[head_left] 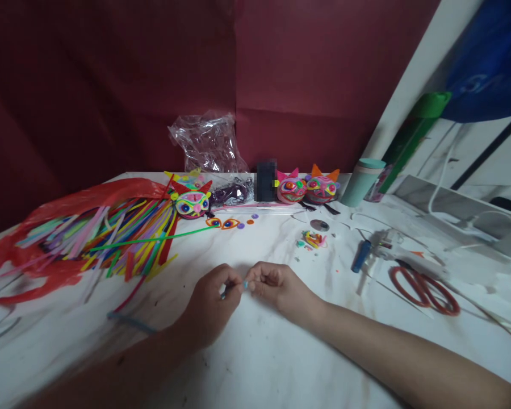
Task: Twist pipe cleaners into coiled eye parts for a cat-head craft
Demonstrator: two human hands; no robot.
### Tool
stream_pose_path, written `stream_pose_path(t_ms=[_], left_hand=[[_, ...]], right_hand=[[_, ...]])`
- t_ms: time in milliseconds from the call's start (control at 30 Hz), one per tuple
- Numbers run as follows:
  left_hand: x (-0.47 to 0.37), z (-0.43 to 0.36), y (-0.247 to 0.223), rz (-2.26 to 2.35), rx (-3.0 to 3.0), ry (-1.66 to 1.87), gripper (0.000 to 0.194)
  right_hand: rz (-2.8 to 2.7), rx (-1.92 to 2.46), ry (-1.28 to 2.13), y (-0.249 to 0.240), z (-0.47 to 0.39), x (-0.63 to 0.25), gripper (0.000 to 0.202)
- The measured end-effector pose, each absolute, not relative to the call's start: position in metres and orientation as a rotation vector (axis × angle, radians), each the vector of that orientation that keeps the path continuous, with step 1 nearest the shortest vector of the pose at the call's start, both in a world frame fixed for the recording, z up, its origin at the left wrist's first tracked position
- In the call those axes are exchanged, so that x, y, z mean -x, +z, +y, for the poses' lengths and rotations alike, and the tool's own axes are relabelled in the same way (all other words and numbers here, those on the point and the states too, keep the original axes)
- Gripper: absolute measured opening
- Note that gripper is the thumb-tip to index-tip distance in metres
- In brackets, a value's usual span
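Note:
My left hand [215,304] and my right hand [281,291] meet over the middle of the white marbled table [255,363]. A small light-blue piece [246,284] shows between their fingertips, pinched from both sides. A dull blue-grey strip [132,322] runs out from beneath my left forearm; whether it joins the piece is hidden. Beyond my hands lie two orange-rimmed eye shapes [229,224] with a green pipe cleaner [153,241] touching them. A decorated head with red horns [191,201] sits behind at the left.
Many coloured pipe cleaners [111,233] lie on a red plastic bag [89,196] at left. Two more decorated heads [321,187], a green-lidded cup [361,183] and clear plastic [208,142] stand behind. Colourful scraps [313,240], a blue-handled tool [361,255] and red-handled scissors [426,291] lie rightward.

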State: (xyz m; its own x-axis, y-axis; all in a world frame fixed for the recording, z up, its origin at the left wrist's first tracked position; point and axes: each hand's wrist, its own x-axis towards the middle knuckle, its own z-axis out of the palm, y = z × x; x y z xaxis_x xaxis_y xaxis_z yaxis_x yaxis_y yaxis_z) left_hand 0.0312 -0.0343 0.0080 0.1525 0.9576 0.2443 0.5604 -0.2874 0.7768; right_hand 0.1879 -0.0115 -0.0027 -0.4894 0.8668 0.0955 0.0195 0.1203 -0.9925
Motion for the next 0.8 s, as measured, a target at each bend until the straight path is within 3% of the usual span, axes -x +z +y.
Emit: stream_pose_path(t_ms=[100,233,467,633,733,800], left_hand=[[-0.035,-0.038,0.009,1.479,-1.762,1.058,0.011],[-0.041,-0.041,0.007,1.506,-1.685,1.077,0.014],[-0.032,-0.035,0.002,1.515,-1.974,0.936,0.012],[-0.028,-0.036,-0.002,1.399,-2.363,0.867,0.015],[-0.032,-0.04,0.001,1.475,-2.248,0.955,0.013],[-0.034,-0.041,0.005,1.517,-2.082,1.039,0.012]], right_hand=[[-1.415,0.868,1.594,-0.005,-0.013,-0.182,0.029],[-1.399,0.867,1.513,-0.009,-0.017,-0.18,0.029],[-1.905,0.931,0.956,-0.007,-0.017,-0.189,0.01],[-2.191,0.801,0.708,0.0,-0.02,-0.193,0.013],[-2.082,0.829,0.769,0.001,-0.023,-0.19,0.011],[-1.863,0.879,1.019,0.0,-0.023,-0.187,0.006]])
